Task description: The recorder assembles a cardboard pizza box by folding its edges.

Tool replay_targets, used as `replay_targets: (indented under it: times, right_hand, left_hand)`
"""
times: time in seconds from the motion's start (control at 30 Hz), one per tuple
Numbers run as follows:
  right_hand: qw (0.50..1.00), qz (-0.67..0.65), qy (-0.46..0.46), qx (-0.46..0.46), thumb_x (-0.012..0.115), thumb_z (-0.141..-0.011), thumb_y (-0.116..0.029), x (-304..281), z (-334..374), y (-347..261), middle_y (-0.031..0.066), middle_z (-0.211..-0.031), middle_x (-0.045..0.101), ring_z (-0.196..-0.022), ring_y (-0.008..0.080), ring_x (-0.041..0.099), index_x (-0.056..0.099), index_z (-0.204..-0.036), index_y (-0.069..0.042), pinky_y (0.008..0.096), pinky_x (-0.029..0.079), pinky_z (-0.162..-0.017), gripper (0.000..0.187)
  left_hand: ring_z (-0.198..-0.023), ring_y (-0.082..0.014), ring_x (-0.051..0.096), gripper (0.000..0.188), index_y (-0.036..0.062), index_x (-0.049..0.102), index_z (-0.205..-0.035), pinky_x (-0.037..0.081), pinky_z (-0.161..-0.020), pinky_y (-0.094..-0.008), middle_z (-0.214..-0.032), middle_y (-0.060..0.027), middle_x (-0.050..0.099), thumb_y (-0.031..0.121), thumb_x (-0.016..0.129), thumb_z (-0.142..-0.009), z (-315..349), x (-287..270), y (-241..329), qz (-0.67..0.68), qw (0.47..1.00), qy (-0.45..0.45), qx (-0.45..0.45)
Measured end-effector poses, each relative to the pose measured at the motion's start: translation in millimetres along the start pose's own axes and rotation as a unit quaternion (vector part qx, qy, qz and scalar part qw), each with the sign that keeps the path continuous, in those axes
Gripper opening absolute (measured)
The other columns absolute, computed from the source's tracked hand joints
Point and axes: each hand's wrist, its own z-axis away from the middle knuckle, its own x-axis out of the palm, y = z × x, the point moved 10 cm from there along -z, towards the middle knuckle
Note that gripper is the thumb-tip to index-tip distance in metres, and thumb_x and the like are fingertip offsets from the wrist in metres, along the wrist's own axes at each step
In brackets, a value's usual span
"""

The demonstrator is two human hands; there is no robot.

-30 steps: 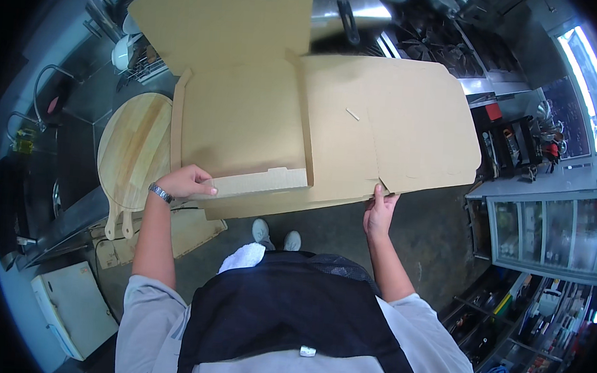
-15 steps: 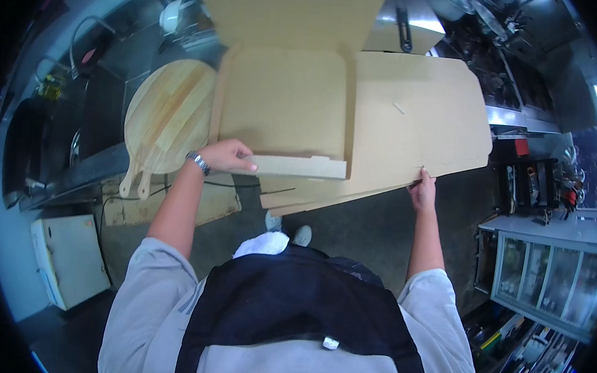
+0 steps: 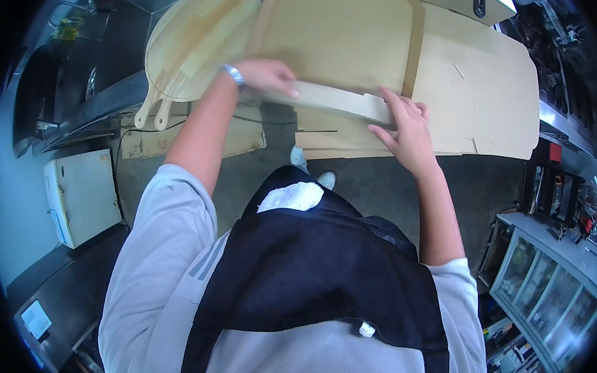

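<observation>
A brown cardboard box point(image 3: 335, 38) lies open in front of me, its far part cut off by the picture's top edge. Its narrow front wall point(image 3: 338, 101) stands raised and bows slightly. My left hand point(image 3: 268, 75), a little blurred, is closed on the wall's left end. At the right end, the thumb and fingers of my right hand point(image 3: 410, 130) straddle the same wall, one on each side. Under the box and out to its right spread flat cardboard sheets point(image 3: 489, 89), with a small pale strip point(image 3: 459, 71) on top.
Round wooden boards point(image 3: 198, 43) with two handles lie left of the box, on a dark counter. A white cabinet-like unit point(image 3: 87, 194) stands at lower left. On the right is a glass-fronted cabinet point(image 3: 545, 290). My shoes show on the floor below the cardboard.
My right hand has left the flat sheet's edge and come to the front wall's right end. My left hand stays at the left end. The view has shifted, so the box appears higher.
</observation>
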Motion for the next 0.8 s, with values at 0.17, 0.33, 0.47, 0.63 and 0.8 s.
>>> replay_targets:
  times: [0.17,0.33,0.47,0.63,0.8]
  right_hand:
    - [0.989,-0.058,-0.12,0.056,0.084,-0.07,-0.016,30,-26,15,0.0132,-0.107,0.068,-0.103,0.0303,0.062,0.06,-0.119,-0.01,0.0401,0.042,-0.094,0.055]
    - [0.94,-0.191,-0.24,0.149,0.082,-0.067,0.001,45,-35,25,0.0114,-0.095,0.068,-0.084,0.023,0.064,0.059,-0.112,-0.005,0.0351,0.05,-0.075,0.05]
    - [0.92,-0.206,-0.305,0.137,0.081,-0.068,0.002,63,-41,31,0.0081,-0.086,0.067,-0.077,0.0173,0.062,0.061,-0.106,-0.002,0.0319,0.049,-0.074,0.042]
    - [0.888,-0.177,-0.367,0.214,0.082,-0.068,-0.002,72,-44,29,0.0064,-0.08,0.068,-0.077,0.0153,0.063,0.068,-0.102,0.0,0.0301,0.05,-0.076,0.037]
    - [0.872,-0.236,-0.39,0.178,0.083,-0.07,-0.006,86,-47,44,0.0037,-0.08,0.07,-0.077,0.0138,0.063,0.071,-0.107,-0.001,0.0286,0.049,-0.078,0.038]
  left_hand:
    - [-0.069,-0.0068,0.05,0.036,0.0012,0.071,-0.091,0.043,-0.067,-0.0269,-0.073,0.0037,0.063,0.037,0.072,-0.088,2,1,11,0.0,1.0,-0.005,0.018]
    - [-0.071,-0.0097,0.055,0.036,-0.0008,0.07,-0.097,0.046,-0.066,-0.0299,-0.078,-0.0007,0.066,0.033,0.074,-0.085,-3,9,24,-0.014,0.997,-0.058,0.055]
    - [-0.073,-0.0125,0.059,0.039,-0.0012,0.07,-0.102,0.047,-0.068,-0.0307,-0.081,-0.0048,0.069,0.031,0.076,-0.08,-24,19,63,-0.017,0.99,-0.053,0.129]
    - [-0.074,-0.0158,0.063,0.041,0.0002,0.07,-0.105,0.048,-0.07,-0.0317,-0.086,-0.0092,0.072,0.031,0.078,-0.078,-39,33,80,-0.117,0.986,-0.072,0.095]
    - [-0.074,-0.0152,0.062,0.04,0.0008,0.071,-0.103,0.048,-0.07,-0.0313,-0.084,-0.0085,0.072,0.033,0.078,-0.079,-49,32,76,-0.096,0.985,-0.107,0.096]
